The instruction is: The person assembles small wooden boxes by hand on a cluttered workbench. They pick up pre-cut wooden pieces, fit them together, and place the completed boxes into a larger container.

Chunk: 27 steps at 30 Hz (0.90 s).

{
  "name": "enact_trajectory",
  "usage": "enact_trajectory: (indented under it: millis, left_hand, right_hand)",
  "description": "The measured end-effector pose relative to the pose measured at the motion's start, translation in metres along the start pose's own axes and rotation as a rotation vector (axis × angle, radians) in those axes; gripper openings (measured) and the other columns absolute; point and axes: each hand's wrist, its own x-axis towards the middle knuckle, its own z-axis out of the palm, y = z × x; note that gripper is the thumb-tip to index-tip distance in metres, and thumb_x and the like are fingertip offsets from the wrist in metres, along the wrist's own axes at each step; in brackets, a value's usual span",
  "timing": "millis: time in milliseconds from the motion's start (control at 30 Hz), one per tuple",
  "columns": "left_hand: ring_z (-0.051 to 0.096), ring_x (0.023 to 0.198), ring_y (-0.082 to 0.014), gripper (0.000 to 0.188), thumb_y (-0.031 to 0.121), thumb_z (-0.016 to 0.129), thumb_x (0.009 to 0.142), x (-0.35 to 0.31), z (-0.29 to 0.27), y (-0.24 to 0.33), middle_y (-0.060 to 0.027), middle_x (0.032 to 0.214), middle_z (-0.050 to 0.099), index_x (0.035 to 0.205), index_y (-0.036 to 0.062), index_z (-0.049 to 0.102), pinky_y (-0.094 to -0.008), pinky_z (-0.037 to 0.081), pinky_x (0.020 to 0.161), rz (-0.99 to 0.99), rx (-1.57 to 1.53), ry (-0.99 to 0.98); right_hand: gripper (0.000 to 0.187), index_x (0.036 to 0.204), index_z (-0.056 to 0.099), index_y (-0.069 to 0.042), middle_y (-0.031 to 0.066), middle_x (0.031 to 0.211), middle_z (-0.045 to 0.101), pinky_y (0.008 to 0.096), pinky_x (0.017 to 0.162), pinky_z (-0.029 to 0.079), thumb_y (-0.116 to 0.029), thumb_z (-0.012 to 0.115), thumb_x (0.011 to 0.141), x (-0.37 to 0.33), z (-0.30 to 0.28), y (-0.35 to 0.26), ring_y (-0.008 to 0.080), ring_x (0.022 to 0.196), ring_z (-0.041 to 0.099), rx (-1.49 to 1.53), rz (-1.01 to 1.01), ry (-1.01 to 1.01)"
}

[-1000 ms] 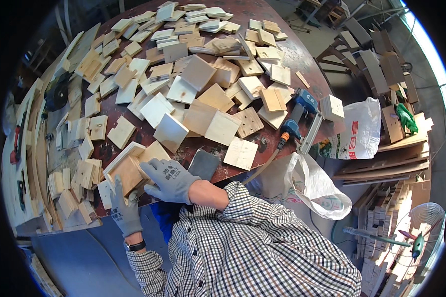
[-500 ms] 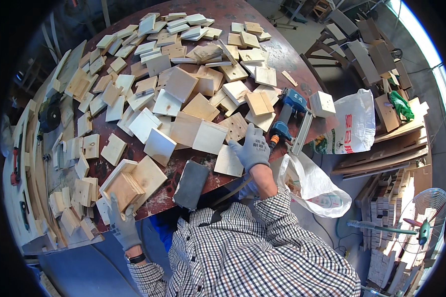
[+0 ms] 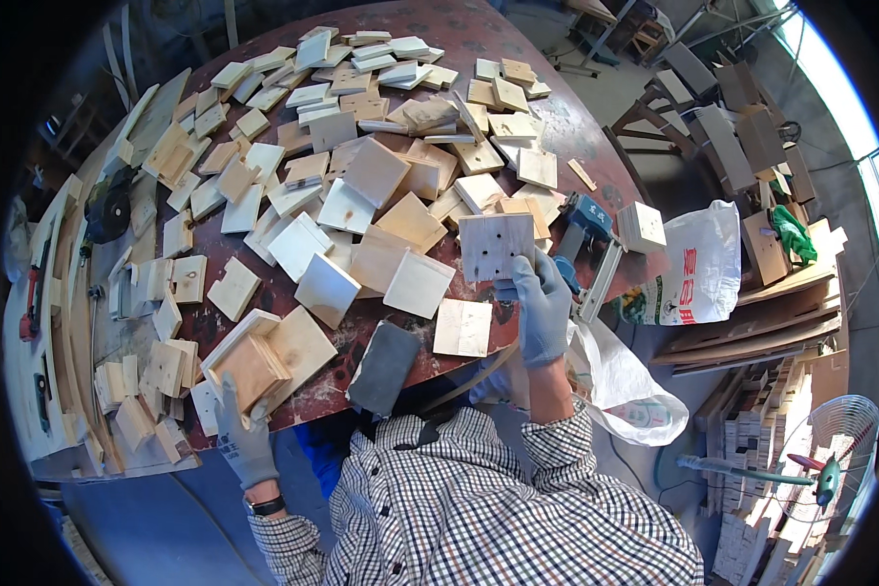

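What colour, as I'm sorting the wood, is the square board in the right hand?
The board: pale greyish wood with dark spots, clearest in the head view.

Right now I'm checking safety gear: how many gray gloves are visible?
2: one on the left hand, touching the wooden assembly; one on the right hand, holding a board.

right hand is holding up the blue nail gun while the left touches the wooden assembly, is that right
Not the blue nail gun: the head view shows the right hand holding up a dark-spotted square wooden board. The left hand does touch the wooden assembly.
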Motion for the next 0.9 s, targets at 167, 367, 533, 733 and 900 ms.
enact_trajectory:
  millis: [167, 367, 533, 733, 900]
  left_hand:
    - [0.058, 0.133, -0.0361, 0.071, 0.022, 0.077, 0.092, -0.001, -0.004, 0.006, -0.0148, 0.151, 0.058, 0.157, 0.0158, 0.048, -0.0430, 0.049, 0.108, -0.081, 0.001, -0.060]
    - [0.060, 0.130, -0.0395, 0.079, 0.041, 0.076, 0.091, 0.001, -0.008, 0.016, -0.0182, 0.147, 0.058, 0.157, 0.0115, 0.045, -0.0431, 0.053, 0.103, -0.034, 0.135, -0.022]
    - [0.066, 0.119, -0.0423, 0.094, 0.042, 0.076, 0.090, 0.000, -0.007, 0.020, -0.0244, 0.141, 0.059, 0.163, 0.0059, 0.028, -0.0456, 0.058, 0.093, -0.115, 0.028, 0.041]
    - [0.065, 0.121, -0.0410, 0.096, 0.033, 0.080, 0.088, -0.001, -0.009, 0.017, -0.0247, 0.144, 0.057, 0.162, 0.0038, 0.025, -0.0449, 0.058, 0.093, -0.132, -0.028, -0.017]
    - [0.067, 0.117, -0.0400, 0.097, 0.028, 0.083, 0.085, 0.003, -0.016, 0.031, -0.0223, 0.137, 0.061, 0.162, 0.0055, 0.029, -0.0442, 0.058, 0.093, -0.144, -0.057, 0.015]
  right_hand:
    - [0.053, 0.150, 0.049, 0.005, 0.0135, 0.111, 0.072, 0.0293, 0.068, 0.061, -0.020, 0.058, 0.104, -0.022, 0.039, -0.022, 0.0183, 0.081, 0.074, 0.167, 0.123, -0.217]
    - [0.063, 0.158, 0.036, 0.002, 0.0113, 0.098, 0.069, 0.0260, 0.064, 0.057, -0.017, 0.060, 0.104, -0.075, 0.134, -0.007, 0.0150, 0.076, 0.071, 0.044, 0.266, -0.657]
    - [0.057, 0.147, 0.050, -0.002, 0.0167, 0.087, 0.073, 0.0380, 0.062, 0.057, -0.033, 0.065, 0.102, -0.110, 0.211, 0.046, 0.0243, 0.070, 0.072, -0.295, 0.001, -0.815]
    - [0.061, 0.133, 0.055, -0.004, 0.0216, 0.090, 0.074, 0.0470, 0.067, 0.058, -0.049, 0.069, 0.096, -0.125, 0.232, 0.060, 0.0397, 0.081, 0.073, -0.789, -0.549, -0.921]
    - [0.089, 0.162, 0.027, -0.004, 0.0206, 0.099, 0.072, 0.0401, 0.075, 0.057, -0.034, 0.075, 0.093, -0.106, 0.215, 0.047, 0.0318, 0.088, 0.073, -0.664, -0.174, -1.222]
